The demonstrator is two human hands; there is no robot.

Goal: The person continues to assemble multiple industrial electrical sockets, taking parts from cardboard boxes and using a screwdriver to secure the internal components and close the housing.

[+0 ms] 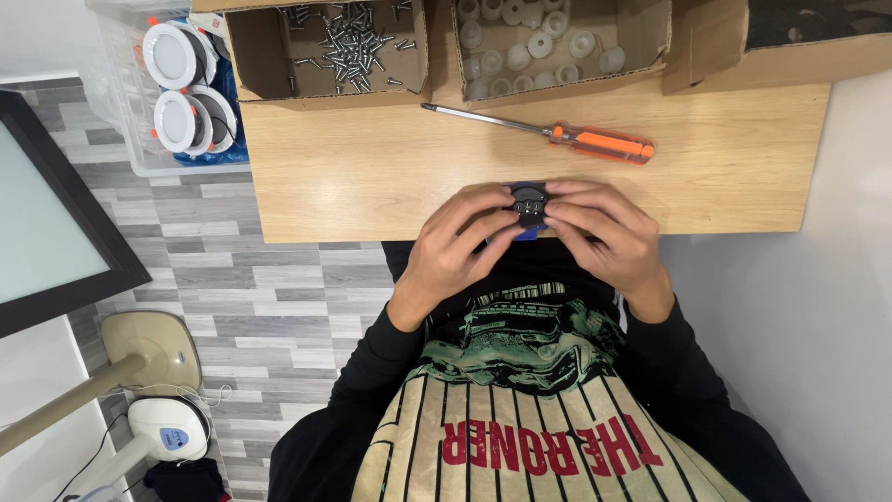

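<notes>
Both my hands hold one small black and blue part at the near edge of the wooden table. My left hand grips it from the left, fingers curled over its top. My right hand grips it from the right, thumb and fingertips on it. The part's round black face shows between my fingertips; its blue base is mostly hidden. An orange-handled screwdriver lies on the table just beyond my hands, untouched.
At the table's far edge stand a cardboard box of screws, a box of white round caps and a third box. A clear bin with round white lamps sits to the left. A fan base rests on the floor.
</notes>
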